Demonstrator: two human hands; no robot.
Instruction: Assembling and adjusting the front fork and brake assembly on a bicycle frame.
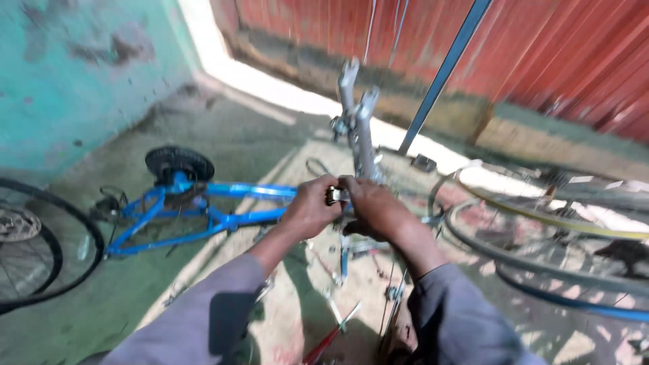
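1. small dark metal part (333, 196) at centre of scene, pinched from both sides at the base of the grey fork (359, 128).
2. left hand (311, 208) curled shut on the part; right hand (370, 206) closed against it, fingertips touching.
3. blue bicycle frame (203, 209) lying to the left, black wheel (40, 243) at far left.
4. loose rims and tyres (541, 223) to the right.
5. red-handled pliers (329, 339) on the ground, near.

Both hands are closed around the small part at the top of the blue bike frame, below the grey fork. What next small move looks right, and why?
Probably a small turn of the small metal part with the left hand while the right hand steadies the joint. Both hands pinch it where the blue frame meets the upright grey fork. Motion blur hides whether it is threaded.
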